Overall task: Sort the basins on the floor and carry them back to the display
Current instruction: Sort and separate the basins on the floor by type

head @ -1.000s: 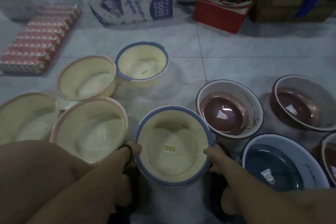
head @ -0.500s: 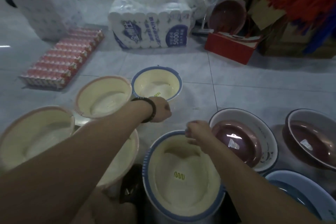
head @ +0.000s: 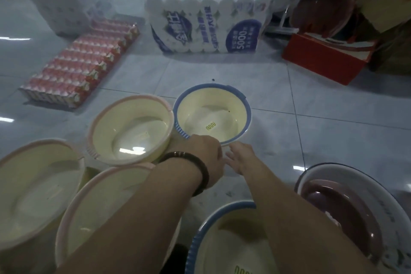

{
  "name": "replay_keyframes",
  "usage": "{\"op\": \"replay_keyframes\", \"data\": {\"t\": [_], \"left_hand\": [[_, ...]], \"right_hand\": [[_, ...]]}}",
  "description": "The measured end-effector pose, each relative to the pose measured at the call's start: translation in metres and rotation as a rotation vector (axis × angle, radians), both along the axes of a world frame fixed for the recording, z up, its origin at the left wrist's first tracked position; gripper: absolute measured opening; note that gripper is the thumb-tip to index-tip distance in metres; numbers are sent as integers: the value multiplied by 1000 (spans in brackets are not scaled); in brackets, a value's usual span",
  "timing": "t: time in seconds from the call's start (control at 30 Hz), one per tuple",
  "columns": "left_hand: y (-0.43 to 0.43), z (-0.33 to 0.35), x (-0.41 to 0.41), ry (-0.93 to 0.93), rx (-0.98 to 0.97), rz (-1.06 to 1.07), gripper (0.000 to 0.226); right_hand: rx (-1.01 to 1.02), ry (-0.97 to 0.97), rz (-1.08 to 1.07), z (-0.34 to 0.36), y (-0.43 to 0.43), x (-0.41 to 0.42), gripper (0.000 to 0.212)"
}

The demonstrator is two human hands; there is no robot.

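At the near rim of the small blue-rimmed basin point(head: 213, 115), the left hand point(head: 205, 158) is curled with its fingers closed on the rim edge; the fingertips themselves are hidden behind the knuckles, so how much of the rim they pinch cannot be told. Just beside it, the right hand point(head: 241, 158) has its fingers spread loose and pointing toward the same rim, close to it but not plainly touching. A dark bead bracelet point(head: 195, 170) circles the left wrist.

That basin is cream inside with a small yellow-green label on its bottom, and it stands upright on the tiled floor point(head: 311, 140) near the middle of the view. Its left side touches a pink-rimmed cream basin point(head: 131, 131). Two larger pink-rimmed basins lie toward the lower left, one at the left edge point(head: 37, 189) and one under the left forearm point(head: 100, 213). A larger blue-rimmed basin point(head: 220, 244) sits at the bottom edge between the forearms. To the lower right is a white basin with a brown one nested inside point(head: 347, 207).

Farther off on the floor are a flat pack of red-and-pink packets point(head: 77, 71) at the left, a wrapped bundle of paper rolls point(head: 206, 26) in the middle, and a red box point(head: 324, 60) at the right.
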State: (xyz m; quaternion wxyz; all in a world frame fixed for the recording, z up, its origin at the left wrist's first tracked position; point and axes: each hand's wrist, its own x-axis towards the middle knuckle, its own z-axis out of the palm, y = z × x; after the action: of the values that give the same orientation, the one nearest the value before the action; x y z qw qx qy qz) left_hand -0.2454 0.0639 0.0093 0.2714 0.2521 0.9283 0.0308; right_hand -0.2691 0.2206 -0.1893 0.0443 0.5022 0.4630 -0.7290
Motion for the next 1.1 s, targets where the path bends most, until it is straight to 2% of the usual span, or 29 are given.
{"op": "replay_keyframes", "data": {"t": [0.1,0.23,0.4,0.5,0.6,0.67,0.77,0.83,0.9,0.97,1.0,1.1], "left_hand": [[-6,5,-12,-45,92,93,25],[-14,7,-18,-23,-9,71,29],[-25,-1,-24,-79,-36,145,35],[-34,-11,-20,-131,-49,222,53],[-41,-16,-9,-270,183,541,65],[-42,-18,3,-425,372,813,74],[-38,-30,26,-551,761,1106,66],[-37,-36,43,-429,901,1149,64],[-39,-34,56,-314,909,1099,57],[-44,-22,67,-301,898,1060,46],[-48,-17,71,-291,886,1043,42],[-61,-10,91,-147,749,929,39]], "right_hand": [[-56,10,-65,-24,8,-24,56],[-83,66,-163,-19,10,-38,40],[54,33,-196,15,-2,-23,43],[127,46,-270,41,-8,9,35],[155,104,-329,70,-23,50,11],[163,147,-353,88,-34,81,13],[181,183,-348,111,-58,132,23],[182,213,-352,121,-72,163,25],[108,218,-367,133,-73,192,29],[80,184,-346,150,-60,226,25],[125,164,-344,155,-45,244,29],[386,102,-378,159,-4,293,63]]}}
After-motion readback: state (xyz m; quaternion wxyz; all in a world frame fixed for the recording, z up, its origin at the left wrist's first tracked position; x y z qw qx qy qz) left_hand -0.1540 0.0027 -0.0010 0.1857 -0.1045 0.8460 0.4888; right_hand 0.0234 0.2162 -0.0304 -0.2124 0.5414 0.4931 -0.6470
